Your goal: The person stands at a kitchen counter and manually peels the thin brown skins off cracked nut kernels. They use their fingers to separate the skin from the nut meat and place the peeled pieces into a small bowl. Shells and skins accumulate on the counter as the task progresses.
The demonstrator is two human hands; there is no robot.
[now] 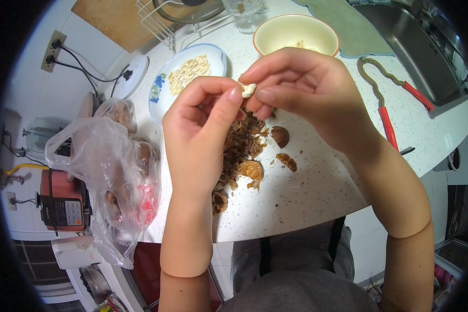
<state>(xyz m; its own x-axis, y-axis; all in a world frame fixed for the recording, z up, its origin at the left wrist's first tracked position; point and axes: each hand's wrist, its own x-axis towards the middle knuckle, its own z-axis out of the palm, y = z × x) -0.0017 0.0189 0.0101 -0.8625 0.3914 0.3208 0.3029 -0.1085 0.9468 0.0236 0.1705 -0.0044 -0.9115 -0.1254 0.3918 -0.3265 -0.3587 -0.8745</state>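
Between the thumb and fingertips of my left hand (pixel 202 113) is a small pale piece of walnut kernel (pixel 249 90). My right hand (pixel 304 85) meets it from the other side, its thumb and fingers close against the piece; whether they also grip it is hard to tell. Beneath both hands lies a heap of broken walnut shells and brown skins (pixel 238 152), partly hidden by my left hand. A flowered plate (pixel 218 58) with peeled kernel pieces (pixel 191 72) stands beyond my left hand. Behind my right hand is a cream bowl (pixel 273 35) with some pale pieces inside.
A red-handled metal nutcracker (pixel 380 93) lies at right, near the sink (pixel 413 50) and a green cloth (pixel 347 31). To the left sits a clear plastic bag (pixel 101 156) holding brown items, probably walnuts. A wire rack (pixel 160 23) and a glass (pixel 249 19) stand at the back.
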